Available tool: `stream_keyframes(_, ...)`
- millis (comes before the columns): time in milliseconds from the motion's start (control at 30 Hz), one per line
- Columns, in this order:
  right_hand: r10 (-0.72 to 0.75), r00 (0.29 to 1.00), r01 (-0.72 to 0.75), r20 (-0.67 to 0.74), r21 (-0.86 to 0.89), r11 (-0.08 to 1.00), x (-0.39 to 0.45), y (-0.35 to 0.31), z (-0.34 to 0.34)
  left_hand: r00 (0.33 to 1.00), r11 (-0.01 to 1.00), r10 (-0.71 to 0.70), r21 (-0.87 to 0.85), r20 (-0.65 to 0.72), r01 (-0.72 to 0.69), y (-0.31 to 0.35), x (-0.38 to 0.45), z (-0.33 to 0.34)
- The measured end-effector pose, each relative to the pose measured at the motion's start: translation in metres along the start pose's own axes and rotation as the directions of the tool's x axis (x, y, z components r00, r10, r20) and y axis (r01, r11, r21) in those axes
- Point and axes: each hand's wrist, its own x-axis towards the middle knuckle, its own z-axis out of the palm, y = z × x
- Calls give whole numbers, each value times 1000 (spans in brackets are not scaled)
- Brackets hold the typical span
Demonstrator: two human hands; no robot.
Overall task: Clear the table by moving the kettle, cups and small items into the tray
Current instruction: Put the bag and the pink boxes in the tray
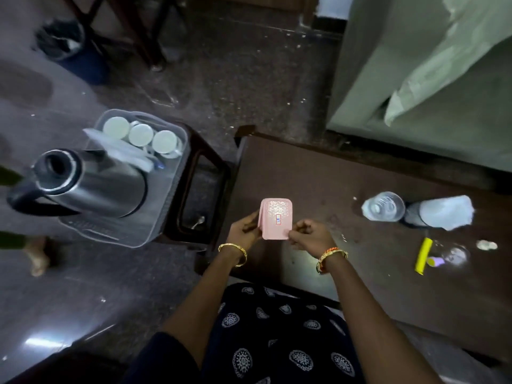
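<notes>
Kettle (91, 184) brushed shiny steel; tray (171, 173) translucent plastic; table (346, 189) dark glossy wood; pink box (277, 217) embossed

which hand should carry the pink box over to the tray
Left. The tray with the kettle and cups sits to the person's left, and the left hand already grips the pink box on that side. The right hand would have to cross the body.

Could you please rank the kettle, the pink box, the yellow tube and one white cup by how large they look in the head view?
1. kettle, though it sits nearest the camera
2. pink box
3. yellow tube and white cup: too alike to rank; the tube is long and thin, the cup round.
</notes>
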Motion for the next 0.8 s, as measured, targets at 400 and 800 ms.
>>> stream_keyframes(400, -63, 941, 46, 334, 58, 997, 56, -147, 177, 925, 989, 141, 20, -354, -143, 59, 38, -182)
stream_keyframes(800, 44, 988, -48, 147, 24, 999, 86, -152, 270, 914, 968, -188, -223, -359, 111, 70, 71, -229)
